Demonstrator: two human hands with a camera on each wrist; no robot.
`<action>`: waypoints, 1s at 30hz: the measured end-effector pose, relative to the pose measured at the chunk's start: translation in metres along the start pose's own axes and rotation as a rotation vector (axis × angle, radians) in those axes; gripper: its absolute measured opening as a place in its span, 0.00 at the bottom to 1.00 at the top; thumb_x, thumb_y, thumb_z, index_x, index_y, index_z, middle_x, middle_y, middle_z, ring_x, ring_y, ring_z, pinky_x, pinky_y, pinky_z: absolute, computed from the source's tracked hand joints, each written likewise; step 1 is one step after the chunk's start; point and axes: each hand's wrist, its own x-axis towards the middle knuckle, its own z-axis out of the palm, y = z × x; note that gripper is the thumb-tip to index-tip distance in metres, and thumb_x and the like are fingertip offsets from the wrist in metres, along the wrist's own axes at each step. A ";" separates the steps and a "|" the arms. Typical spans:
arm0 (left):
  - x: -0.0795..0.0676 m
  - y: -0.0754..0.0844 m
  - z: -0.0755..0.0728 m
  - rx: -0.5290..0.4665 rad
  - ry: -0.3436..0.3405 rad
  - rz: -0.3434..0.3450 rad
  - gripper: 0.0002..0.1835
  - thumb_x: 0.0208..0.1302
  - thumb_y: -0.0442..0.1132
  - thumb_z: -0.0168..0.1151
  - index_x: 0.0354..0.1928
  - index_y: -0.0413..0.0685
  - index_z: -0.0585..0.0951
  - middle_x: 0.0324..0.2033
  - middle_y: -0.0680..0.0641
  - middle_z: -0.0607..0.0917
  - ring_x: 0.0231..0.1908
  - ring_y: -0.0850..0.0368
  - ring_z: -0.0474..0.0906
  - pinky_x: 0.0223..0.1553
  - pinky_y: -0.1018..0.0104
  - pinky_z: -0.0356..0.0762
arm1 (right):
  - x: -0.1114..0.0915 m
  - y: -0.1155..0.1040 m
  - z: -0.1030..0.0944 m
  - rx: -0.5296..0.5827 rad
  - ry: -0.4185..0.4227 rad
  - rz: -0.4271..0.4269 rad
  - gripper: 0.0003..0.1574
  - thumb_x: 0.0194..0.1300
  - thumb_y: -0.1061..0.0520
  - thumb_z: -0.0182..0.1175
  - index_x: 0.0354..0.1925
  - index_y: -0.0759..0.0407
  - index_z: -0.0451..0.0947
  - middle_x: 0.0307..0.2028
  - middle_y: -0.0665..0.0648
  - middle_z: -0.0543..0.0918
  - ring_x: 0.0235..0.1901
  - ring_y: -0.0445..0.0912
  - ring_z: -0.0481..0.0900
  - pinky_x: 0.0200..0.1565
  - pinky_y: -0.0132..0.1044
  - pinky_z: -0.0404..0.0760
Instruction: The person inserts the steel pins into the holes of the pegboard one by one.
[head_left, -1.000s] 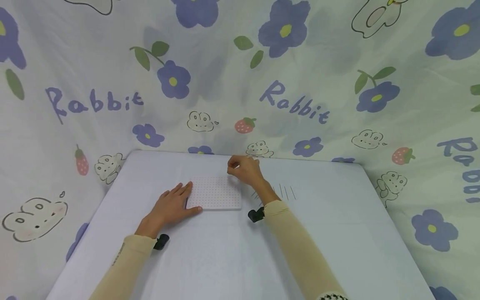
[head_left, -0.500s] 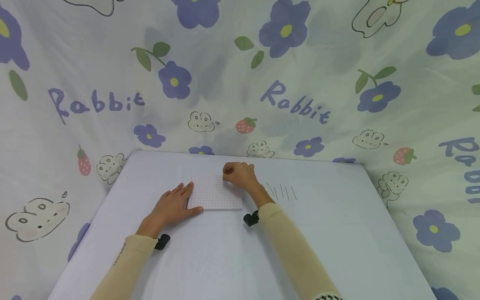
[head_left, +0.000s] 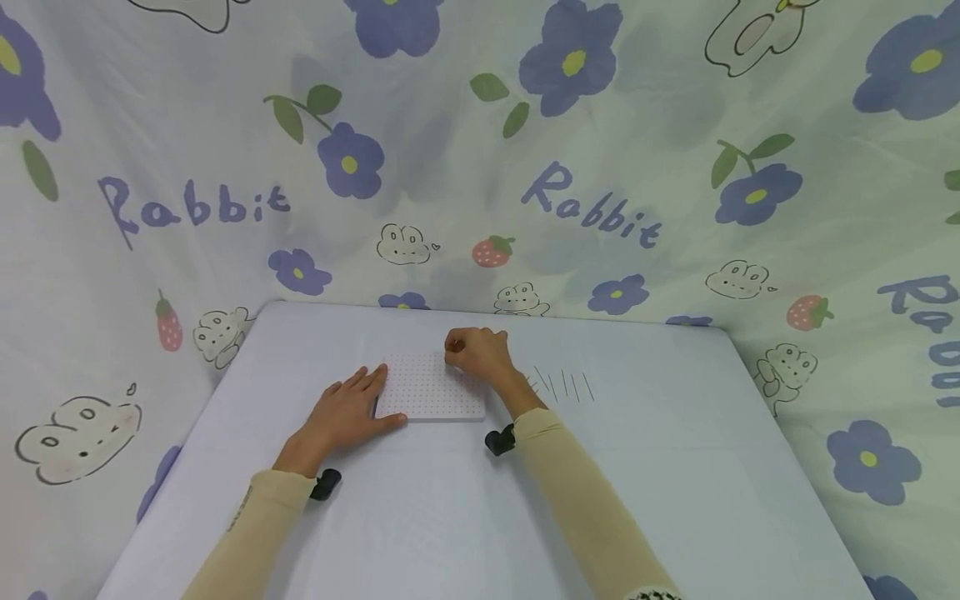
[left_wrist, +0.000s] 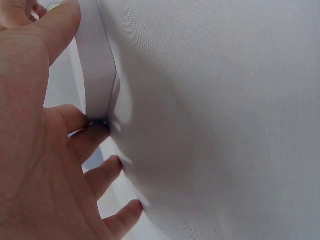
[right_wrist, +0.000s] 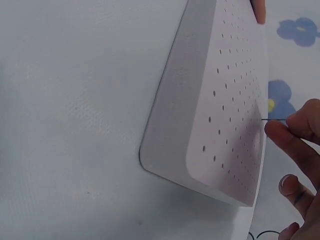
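Observation:
A white board [head_left: 420,396] with rows of small holes lies on the white table. My left hand [head_left: 341,417] rests at its left side, fingers spread, thumb along the near edge. The left wrist view shows fingertips touching the tablecloth and the thumb on the board's side wall [left_wrist: 95,55]. Over the far right part of the board, my right hand [head_left: 482,354] pinches a thin dark needle-like rod [right_wrist: 272,119] between thumb and forefinger. In the right wrist view the rod's free end points at the holed face, right by the holes.
Several similar thin dark rods [head_left: 572,385] lie on the table right of the board, partly hidden behind the right wrist. A flowered curtain [head_left: 465,167] hangs behind the table [head_left: 675,467] and along its sides. Small black cameras [head_left: 500,439] sit at both wrists.
My right hand has moved left and nearer, from beyond the board's far right corner to over its holes, still pinching. It has barely shifted in the last half second. The left hand has stayed put.

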 end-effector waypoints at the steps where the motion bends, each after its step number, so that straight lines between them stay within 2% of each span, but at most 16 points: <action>1: 0.000 0.000 0.000 -0.001 0.000 0.000 0.56 0.62 0.72 0.59 0.77 0.37 0.57 0.74 0.36 0.63 0.74 0.33 0.55 0.69 0.29 0.53 | 0.000 0.000 0.000 -0.001 0.000 -0.001 0.02 0.62 0.47 0.65 0.34 0.40 0.82 0.30 0.39 0.85 0.33 0.42 0.78 0.46 0.50 0.65; 11: 0.000 0.000 0.000 -0.002 -0.008 0.000 0.57 0.62 0.72 0.58 0.77 0.37 0.56 0.75 0.35 0.62 0.75 0.33 0.54 0.69 0.29 0.52 | -0.003 0.000 0.000 -0.003 0.008 0.012 0.03 0.65 0.47 0.65 0.34 0.41 0.82 0.31 0.39 0.85 0.33 0.42 0.78 0.47 0.52 0.67; 16: 0.000 -0.001 0.001 -0.012 -0.003 0.003 0.57 0.61 0.74 0.57 0.78 0.38 0.56 0.75 0.36 0.62 0.75 0.34 0.54 0.69 0.29 0.52 | -0.005 0.001 -0.003 0.012 -0.007 0.034 0.06 0.67 0.43 0.64 0.37 0.40 0.84 0.32 0.37 0.85 0.36 0.42 0.80 0.50 0.53 0.67; 23: 0.000 -0.001 0.000 -0.016 0.001 0.010 0.56 0.62 0.73 0.58 0.77 0.37 0.56 0.75 0.37 0.61 0.75 0.33 0.54 0.69 0.29 0.52 | -0.013 0.014 -0.022 0.043 0.021 0.051 0.12 0.69 0.41 0.63 0.45 0.41 0.87 0.40 0.39 0.88 0.42 0.45 0.83 0.52 0.54 0.66; 30: 0.000 -0.002 0.002 -0.013 0.000 0.016 0.57 0.62 0.73 0.57 0.78 0.37 0.56 0.76 0.38 0.60 0.75 0.34 0.53 0.69 0.29 0.52 | -0.021 0.031 -0.038 0.062 0.058 0.073 0.14 0.69 0.41 0.64 0.48 0.42 0.87 0.41 0.40 0.89 0.45 0.46 0.84 0.50 0.53 0.64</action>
